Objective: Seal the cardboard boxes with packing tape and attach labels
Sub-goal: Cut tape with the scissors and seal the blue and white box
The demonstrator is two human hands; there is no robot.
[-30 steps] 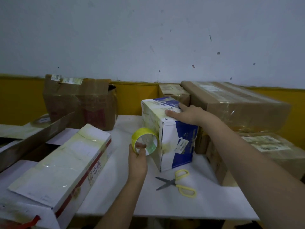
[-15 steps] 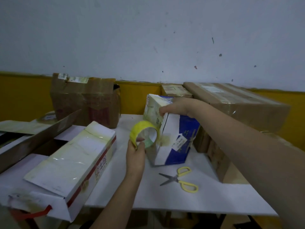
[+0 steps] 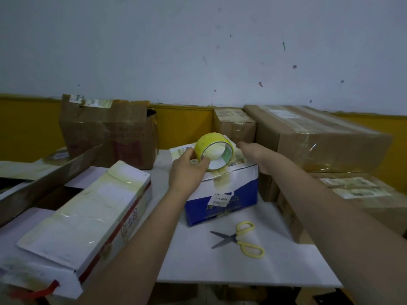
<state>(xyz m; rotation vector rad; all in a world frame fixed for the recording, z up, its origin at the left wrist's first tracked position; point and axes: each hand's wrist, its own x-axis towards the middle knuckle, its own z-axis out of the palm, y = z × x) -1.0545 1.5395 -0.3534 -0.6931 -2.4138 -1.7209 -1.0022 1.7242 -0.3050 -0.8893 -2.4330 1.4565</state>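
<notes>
A white and blue cardboard box (image 3: pixel 222 201) lies on the white table (image 3: pixel 242 269), its blue side with a small label (image 3: pixel 221 198) facing me. Yellowed tape runs across its top and down the front. My left hand (image 3: pixel 187 170) grips a yellow roll of packing tape (image 3: pixel 207 139) and holds it on the box's top. My right hand (image 3: pixel 255 154) rests on the far right of the top, fingers stretched out toward the roll. The roll hides its fingertips.
Yellow-handled scissors (image 3: pixel 240 238) lie on the table in front of the box. A long white box with a red stripe (image 3: pixel 88 208) sits at the left. Brown cartons stand at the back left (image 3: pixel 108 130), behind the box (image 3: pixel 234 124) and stacked at the right (image 3: pixel 319 137).
The white and blue box has been tipped from standing on end to lying flat. My left hand has lifted the tape roll from beside the box onto its top.
</notes>
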